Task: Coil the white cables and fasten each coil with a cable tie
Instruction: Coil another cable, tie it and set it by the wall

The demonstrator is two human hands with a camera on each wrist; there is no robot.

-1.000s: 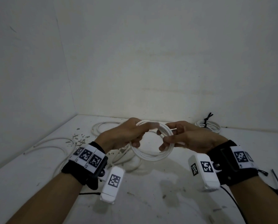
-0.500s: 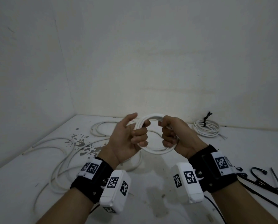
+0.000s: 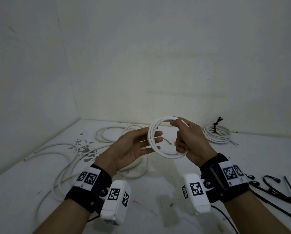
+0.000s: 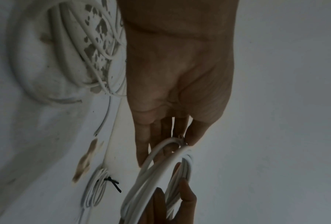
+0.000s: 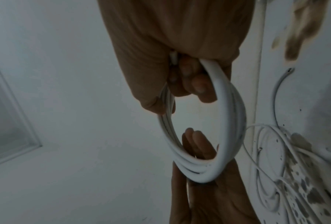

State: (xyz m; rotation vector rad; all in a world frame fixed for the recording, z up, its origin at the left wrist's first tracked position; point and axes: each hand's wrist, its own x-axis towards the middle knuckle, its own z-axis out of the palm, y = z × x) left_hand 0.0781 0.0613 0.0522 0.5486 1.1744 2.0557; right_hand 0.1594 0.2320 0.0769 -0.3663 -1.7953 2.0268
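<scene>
A small coil of white cable (image 3: 151,137) stands upright in the air above the table. My right hand (image 3: 186,138) grips its right side, fingers curled round the strands (image 5: 227,121). My left hand (image 3: 139,143) is spread flat with straight fingers behind the coil's left side, touching it (image 4: 160,174) without gripping. The cable's free end (image 3: 168,142) shows inside the ring. A finished coil (image 3: 216,134) bound by a black tie lies at the back right. Loose black cable ties (image 3: 276,189) lie at the right near my right wrist.
Loose white cables (image 3: 107,134) sprawl over the left half of the white table (image 3: 158,200), among dark stains (image 3: 84,147). White walls close the back and left. A black wire trails from my right wrist camera.
My left hand has let go of the coil and straightened its fingers. The right hand kept its grip and lifted the coil slightly.
</scene>
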